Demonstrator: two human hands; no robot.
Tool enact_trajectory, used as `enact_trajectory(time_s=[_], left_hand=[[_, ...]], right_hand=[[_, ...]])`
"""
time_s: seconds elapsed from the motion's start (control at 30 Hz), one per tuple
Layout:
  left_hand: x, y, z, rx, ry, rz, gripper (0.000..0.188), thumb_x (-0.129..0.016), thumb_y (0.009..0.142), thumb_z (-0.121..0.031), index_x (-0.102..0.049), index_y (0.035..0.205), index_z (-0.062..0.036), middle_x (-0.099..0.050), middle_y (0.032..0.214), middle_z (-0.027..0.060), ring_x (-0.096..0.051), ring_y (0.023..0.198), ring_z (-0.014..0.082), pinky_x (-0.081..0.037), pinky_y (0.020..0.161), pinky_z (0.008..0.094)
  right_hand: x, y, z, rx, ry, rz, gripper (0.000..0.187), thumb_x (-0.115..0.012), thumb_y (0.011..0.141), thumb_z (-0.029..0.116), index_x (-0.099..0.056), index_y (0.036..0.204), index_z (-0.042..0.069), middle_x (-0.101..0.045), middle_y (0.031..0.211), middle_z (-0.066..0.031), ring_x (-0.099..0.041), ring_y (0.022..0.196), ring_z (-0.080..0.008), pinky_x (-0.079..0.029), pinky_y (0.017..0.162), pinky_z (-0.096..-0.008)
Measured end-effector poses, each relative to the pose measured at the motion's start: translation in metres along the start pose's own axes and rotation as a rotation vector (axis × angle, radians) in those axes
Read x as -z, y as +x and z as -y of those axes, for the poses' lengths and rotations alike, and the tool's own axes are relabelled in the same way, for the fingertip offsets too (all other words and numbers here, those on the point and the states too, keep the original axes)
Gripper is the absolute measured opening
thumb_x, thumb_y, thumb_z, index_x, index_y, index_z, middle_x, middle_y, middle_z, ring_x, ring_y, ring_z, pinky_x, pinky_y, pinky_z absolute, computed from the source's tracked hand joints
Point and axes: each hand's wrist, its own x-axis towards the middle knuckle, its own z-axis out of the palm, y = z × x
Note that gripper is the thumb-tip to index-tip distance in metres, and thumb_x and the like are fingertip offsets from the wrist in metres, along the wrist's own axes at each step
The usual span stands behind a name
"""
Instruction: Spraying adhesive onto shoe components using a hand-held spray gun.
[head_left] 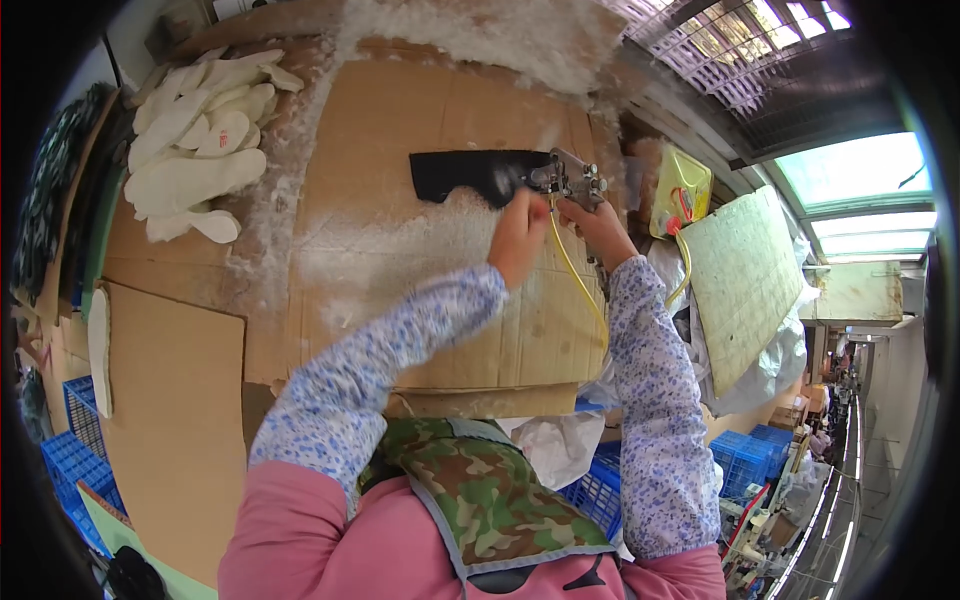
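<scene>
My right hand (pixel 604 232) is wrapped round a metal spray gun (pixel 574 180) with small knobs at its right side. A thin yellow hose (pixel 580 283) hangs from the gun and bends down toward the right edge of the cardboard. Beside it, my left hand (pixel 516 240) is closed at the lower right corner of a flat black cut piece (pixel 455 174), whose lower edge has a curved notch. The left fingertips are slightly blurred against the dark piece. The gun's left end sits right by the piece's right end. Below both lies the cardboard work surface (pixel 400 330), marked with whitish residue.
A heap of cream insole-shaped pieces (pixel 195 165) lies at the far left. On the right stand a yellow container (pixel 690 180) with a red fitting and hose, and a pale board (pixel 740 285). Blue crates (pixel 750 455) stand at lower right. A barred window (pixel 780 40) is at upper right.
</scene>
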Motion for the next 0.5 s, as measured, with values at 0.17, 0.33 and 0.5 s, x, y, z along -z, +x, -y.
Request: enact_trajectory(time_s=[0.17,0.33,0.5], left_hand=[[-0.052,-0.055,0.011,0.6,-0.483,0.138,0.019,-0.053,0.089,-0.014,-0.052,0.106,-0.0071,-0.059,0.094,0.0053,-0.058,0.077,0.0142,-0.048,0.065,0.0296],[-0.093,-0.053,0.017,0.658,-0.978,0.039,0.017,-0.054,0.09,-0.025,-0.054,0.104,-0.0156,-0.058,0.096,-0.0004,-0.056,0.087,0.0141,-0.043,0.081,0.033],[-0.104,-0.058,0.032,0.578,-1.177,-0.005,0.012,-0.054,0.093,-0.028,-0.054,0.096,-0.0167,-0.056,0.086,-0.0039,-0.052,0.082,0.0124,-0.039,0.076,0.0335]], right_hand=[[0.004,-0.001,-0.003,-0.043,-0.019,-0.005,0.024,-0.065,0.084,0.032,-0.065,0.081,0.008,-0.06,0.073,0.0039,-0.048,0.065,-0.0081,-0.038,0.061,-0.0247],[-0.002,-0.003,-0.002,-0.016,-0.074,-0.064,0.033,-0.065,0.08,0.035,-0.063,0.07,0.004,-0.054,0.063,-0.0005,-0.049,0.062,-0.0126,-0.038,0.059,-0.0297],[-0.008,-0.012,0.014,-0.022,-0.071,-0.065,0.033,-0.066,0.08,0.034,-0.062,0.069,0.003,-0.056,0.065,-0.0013,-0.05,0.065,-0.0125,-0.039,0.063,-0.0295]])
